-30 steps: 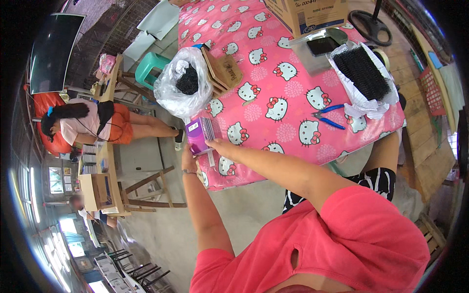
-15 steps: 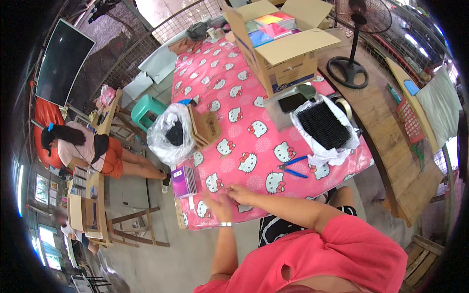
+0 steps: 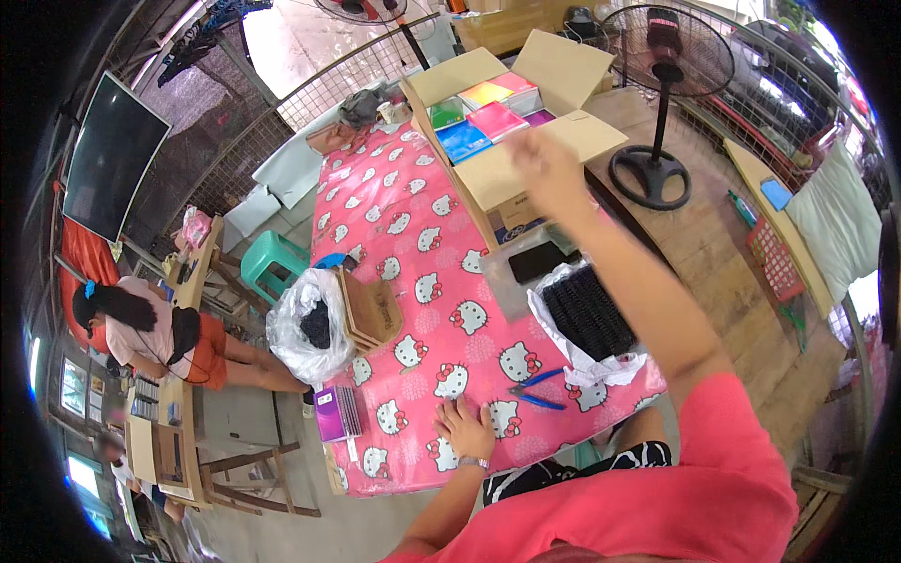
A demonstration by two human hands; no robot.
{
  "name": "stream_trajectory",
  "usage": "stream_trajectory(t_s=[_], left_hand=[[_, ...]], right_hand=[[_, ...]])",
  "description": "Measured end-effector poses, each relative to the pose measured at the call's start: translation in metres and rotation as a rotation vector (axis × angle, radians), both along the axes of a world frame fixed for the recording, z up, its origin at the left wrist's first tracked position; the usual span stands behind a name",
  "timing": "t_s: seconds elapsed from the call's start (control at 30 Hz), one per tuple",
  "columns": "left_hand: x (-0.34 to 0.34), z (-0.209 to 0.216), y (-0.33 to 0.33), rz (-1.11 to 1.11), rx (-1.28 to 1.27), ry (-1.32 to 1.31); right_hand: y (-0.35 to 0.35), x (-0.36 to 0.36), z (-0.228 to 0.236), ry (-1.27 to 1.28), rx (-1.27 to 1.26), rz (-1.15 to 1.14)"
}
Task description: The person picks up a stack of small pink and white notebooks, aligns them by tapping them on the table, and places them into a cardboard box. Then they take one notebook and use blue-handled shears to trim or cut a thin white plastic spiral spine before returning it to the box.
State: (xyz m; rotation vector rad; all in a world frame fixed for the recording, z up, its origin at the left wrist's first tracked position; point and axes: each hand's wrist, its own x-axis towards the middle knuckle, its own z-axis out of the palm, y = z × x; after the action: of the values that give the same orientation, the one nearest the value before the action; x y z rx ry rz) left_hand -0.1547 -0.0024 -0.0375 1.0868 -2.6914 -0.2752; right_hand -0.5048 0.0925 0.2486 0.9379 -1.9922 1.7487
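My left hand (image 3: 466, 430) lies flat with spread fingers on the pink cartoon-cat tablecloth (image 3: 424, 324), near the table's front edge. My right hand (image 3: 544, 159) is stretched forward over the front flap of an open cardboard box (image 3: 488, 178); motion smears its fingers. Inside the box lie several colourful notebooks, among them a pink one (image 3: 496, 120) and a blue one (image 3: 464, 142). A stack of purple notebooks (image 3: 336, 413) stands at the table's left edge. Blue-handled pliers (image 3: 539, 390) rest to the right of my left hand. Black spiral binding coils (image 3: 589, 314) fill a white-lined container under my right forearm.
A clear plastic bag (image 3: 300, 342) with black material sits beside cardboard pieces (image 3: 373, 310) at the table's left. A dark flat rectangular thing (image 3: 540, 261) lies near the box. Right of the box stands a black fan (image 3: 657, 159). At left, another person (image 3: 155, 328) bends over a wooden table.
My right hand has gone from near my left hand at the front edge forward to the box. My left hand has flattened on the tablecloth, farther right of the purple notebooks. The view has shifted.
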Motion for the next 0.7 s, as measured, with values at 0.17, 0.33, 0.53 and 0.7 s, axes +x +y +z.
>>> stream_trajectory(t_s=[0.17, 0.33, 0.53, 0.7], left_hand=[[-0.011, 0.002, 0.007, -0.004, 0.031, -0.004], [-0.013, 0.012, 0.009, 0.003, 0.051, 0.001], [-0.017, 0.008, 0.013, -0.012, 0.053, 0.012], [-0.009, 0.010, 0.008, 0.018, 0.058, -0.021]], right_hand=[[-0.038, -0.190, 0.011, -0.002, 0.479, -0.346], [-0.078, -0.234, -0.004, 0.084, 1.137, -0.233], [-0.080, -0.249, 0.005, -0.286, 1.090, -0.125], [-0.092, -0.232, 0.003, -0.393, 1.007, -0.030]])
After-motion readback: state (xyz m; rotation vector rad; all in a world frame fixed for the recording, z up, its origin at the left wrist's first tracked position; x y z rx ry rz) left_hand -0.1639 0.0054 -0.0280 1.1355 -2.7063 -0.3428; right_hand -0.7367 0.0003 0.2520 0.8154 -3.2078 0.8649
